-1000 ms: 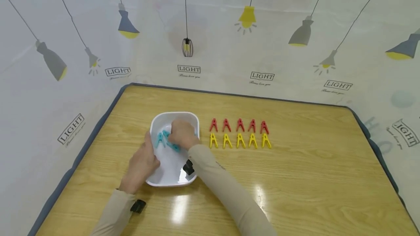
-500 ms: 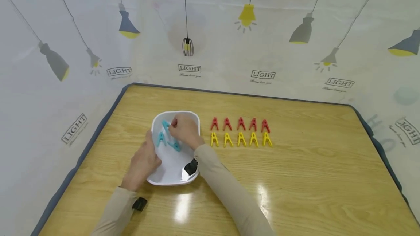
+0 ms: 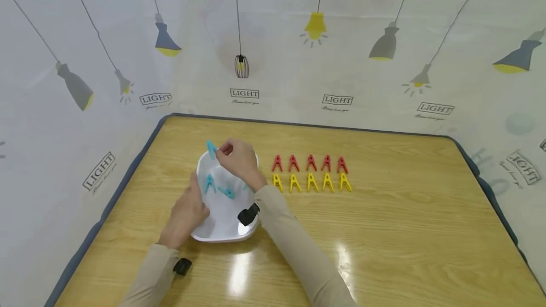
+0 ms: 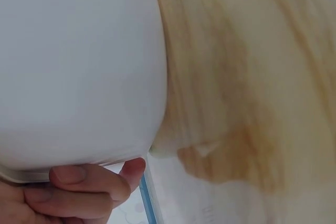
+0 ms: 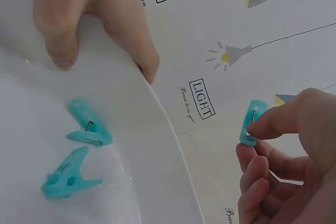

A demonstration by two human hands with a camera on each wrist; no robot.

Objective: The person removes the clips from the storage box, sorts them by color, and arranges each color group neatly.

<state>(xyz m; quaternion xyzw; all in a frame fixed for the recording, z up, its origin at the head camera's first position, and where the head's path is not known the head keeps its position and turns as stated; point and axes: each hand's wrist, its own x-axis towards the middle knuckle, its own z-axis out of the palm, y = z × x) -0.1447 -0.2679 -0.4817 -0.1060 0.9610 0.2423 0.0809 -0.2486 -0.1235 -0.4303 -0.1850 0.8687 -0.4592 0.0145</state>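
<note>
My right hand (image 3: pixel 241 161) pinches a teal clothespin (image 3: pixel 211 149) between thumb and fingertips, raised over the far left rim of a white plastic basin (image 3: pixel 222 224). In the right wrist view that clothespin (image 5: pixel 254 121) stands upright in the pinch. The left hand (image 3: pixel 187 212) grips the basin's left wall, thumb inside; its curled fingers (image 4: pixel 89 195) show against the outside. Two teal clothespins, one nearer the left wall (image 3: pixel 209 184) and one beside it (image 3: pixel 227 192), lie on the basin floor. The right hand and forearm hide part of the basin's right side.
Right of the basin, several red clothespins (image 3: pixel 310 162) stand in a row on the wooden table (image 3: pixel 405 221). Several yellow clothespins (image 3: pixel 312 183) form a second row just in front. A lamp-printed wall covering (image 3: pixel 281 75) borders the table's back and sides.
The right hand has taken hold of a teal clothespin inside the basin and lifted it up and away toward the far rim. The left hand keeps its grip on the basin.
</note>
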